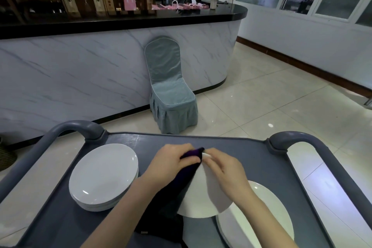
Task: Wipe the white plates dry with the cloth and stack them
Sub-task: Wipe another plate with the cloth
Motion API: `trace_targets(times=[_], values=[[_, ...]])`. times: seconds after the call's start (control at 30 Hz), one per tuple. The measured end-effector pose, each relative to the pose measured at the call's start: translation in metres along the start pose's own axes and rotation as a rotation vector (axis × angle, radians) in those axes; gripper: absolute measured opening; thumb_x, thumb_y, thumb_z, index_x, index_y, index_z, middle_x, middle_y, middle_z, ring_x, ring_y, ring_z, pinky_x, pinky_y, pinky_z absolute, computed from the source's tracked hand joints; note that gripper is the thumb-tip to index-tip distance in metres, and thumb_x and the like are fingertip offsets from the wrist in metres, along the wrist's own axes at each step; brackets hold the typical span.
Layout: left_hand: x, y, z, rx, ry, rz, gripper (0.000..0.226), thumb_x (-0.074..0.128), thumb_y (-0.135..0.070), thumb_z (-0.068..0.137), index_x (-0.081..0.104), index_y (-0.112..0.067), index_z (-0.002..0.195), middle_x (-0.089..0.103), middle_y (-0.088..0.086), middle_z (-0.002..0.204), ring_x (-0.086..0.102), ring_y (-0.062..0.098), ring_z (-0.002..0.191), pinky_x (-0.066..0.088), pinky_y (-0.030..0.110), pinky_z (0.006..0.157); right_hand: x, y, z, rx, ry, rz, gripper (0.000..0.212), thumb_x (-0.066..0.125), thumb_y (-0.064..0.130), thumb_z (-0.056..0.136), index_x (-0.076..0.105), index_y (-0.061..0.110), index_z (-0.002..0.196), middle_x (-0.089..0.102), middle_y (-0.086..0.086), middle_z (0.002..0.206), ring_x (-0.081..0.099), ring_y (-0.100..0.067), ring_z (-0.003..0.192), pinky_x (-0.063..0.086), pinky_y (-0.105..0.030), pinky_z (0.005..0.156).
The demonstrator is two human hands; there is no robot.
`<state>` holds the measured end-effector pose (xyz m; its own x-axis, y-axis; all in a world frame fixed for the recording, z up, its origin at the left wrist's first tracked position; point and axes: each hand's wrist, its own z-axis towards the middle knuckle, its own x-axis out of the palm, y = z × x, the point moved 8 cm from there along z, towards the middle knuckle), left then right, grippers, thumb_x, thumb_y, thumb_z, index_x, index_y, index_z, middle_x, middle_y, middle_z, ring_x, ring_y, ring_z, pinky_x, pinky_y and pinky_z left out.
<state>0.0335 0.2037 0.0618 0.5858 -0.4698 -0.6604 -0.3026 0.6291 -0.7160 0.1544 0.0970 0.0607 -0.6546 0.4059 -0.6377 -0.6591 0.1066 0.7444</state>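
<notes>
I hold one white plate tilted on edge above the middle of the grey cart top. My left hand grips a dark purple cloth against the plate's left side and top rim. My right hand grips the plate at its upper right rim. A stack of white plates stands on the cart at the left. More white plates lie at the lower right, partly behind my right forearm.
The cart has grey handle bars at the left and right. A chair with a blue-grey cover stands beyond the cart against a marble-look counter. Tiled floor spreads to the right.
</notes>
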Motion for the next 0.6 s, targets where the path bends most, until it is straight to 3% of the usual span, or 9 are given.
trace_targets(times=[0.07, 0.13, 0.23, 0.33, 0.43, 0.5, 0.6], values=[[0.002, 0.007, -0.005, -0.051, -0.057, -0.097, 0.018, 0.069, -0.027, 0.091, 0.059, -0.022, 0.076, 0.060, -0.010, 0.064, 0.052, -0.003, 0.063, 0.040, 0.019, 0.065, -0.005, -0.001, -0.001, 0.007, -0.061, 0.026, 0.012, 0.056, 0.034, 0.100, 0.067, 0.037, 0.096, 0.070, 0.018, 0.094, 0.064, -0.003, 0.090, 0.048, -0.021, 0.078], [-0.003, 0.030, -0.020, -0.206, -0.269, -0.301, 0.016, 0.065, -0.024, 0.093, 0.064, -0.015, 0.080, 0.065, 0.000, 0.070, 0.052, 0.001, 0.063, 0.042, 0.020, 0.064, -0.022, -0.016, -0.007, 0.113, -0.230, 0.268, 0.018, 0.060, 0.027, 0.099, 0.070, 0.040, 0.091, 0.071, 0.020, 0.095, 0.064, 0.003, 0.089, 0.046, -0.013, 0.075], [0.006, 0.056, -0.049, -0.444, -0.565, -0.513, 0.022, 0.059, -0.027, 0.096, 0.064, -0.013, 0.079, 0.063, 0.002, 0.067, 0.049, 0.004, 0.059, 0.043, 0.024, 0.060, -0.022, -0.042, -0.024, 0.370, -0.482, 0.631, 0.019, 0.059, 0.027, 0.098, 0.073, 0.037, 0.089, 0.074, 0.015, 0.091, 0.066, 0.002, 0.079, 0.049, -0.022, 0.069], [0.012, 0.067, -0.057, -0.542, -0.657, -0.590, 0.030, 0.060, -0.028, 0.096, 0.059, -0.007, 0.074, 0.051, 0.002, 0.059, 0.042, 0.008, 0.056, 0.038, 0.027, 0.058, 0.007, -0.058, -0.039, 0.540, -0.446, 0.799, 0.018, 0.058, 0.028, 0.099, 0.073, 0.030, 0.090, 0.074, 0.009, 0.091, 0.069, -0.010, 0.085, 0.050, -0.029, 0.071], [-0.002, 0.059, -0.051, -0.419, -0.619, -0.480, 0.032, 0.062, -0.024, 0.094, 0.055, -0.017, 0.064, 0.051, -0.009, 0.054, 0.041, 0.005, 0.053, 0.035, 0.017, 0.051, -0.006, -0.060, -0.034, 0.453, -0.326, 0.614, 0.015, 0.061, 0.020, 0.097, 0.070, 0.031, 0.094, 0.073, 0.014, 0.093, 0.067, -0.015, 0.091, 0.049, -0.028, 0.074], [-0.013, 0.044, -0.042, -0.297, -0.562, -0.378, 0.027, 0.065, -0.024, 0.092, 0.060, -0.025, 0.066, 0.060, -0.011, 0.059, 0.048, 0.002, 0.055, 0.038, 0.013, 0.054, -0.020, -0.046, -0.021, 0.287, -0.216, 0.425, 0.019, 0.065, 0.021, 0.094, 0.068, 0.040, 0.100, 0.071, 0.019, 0.099, 0.065, -0.005, 0.091, 0.048, -0.020, 0.075], [-0.006, 0.012, -0.019, -0.113, -0.311, -0.155, 0.023, 0.065, -0.044, 0.084, 0.061, -0.025, 0.071, 0.060, -0.013, 0.063, 0.051, 0.000, 0.059, 0.038, 0.017, 0.058, -0.016, -0.017, -0.002, 0.088, -0.020, 0.088, 0.014, 0.065, 0.037, 0.094, 0.065, 0.043, 0.106, 0.069, 0.027, 0.102, 0.062, 0.004, 0.094, 0.047, -0.016, 0.080]])
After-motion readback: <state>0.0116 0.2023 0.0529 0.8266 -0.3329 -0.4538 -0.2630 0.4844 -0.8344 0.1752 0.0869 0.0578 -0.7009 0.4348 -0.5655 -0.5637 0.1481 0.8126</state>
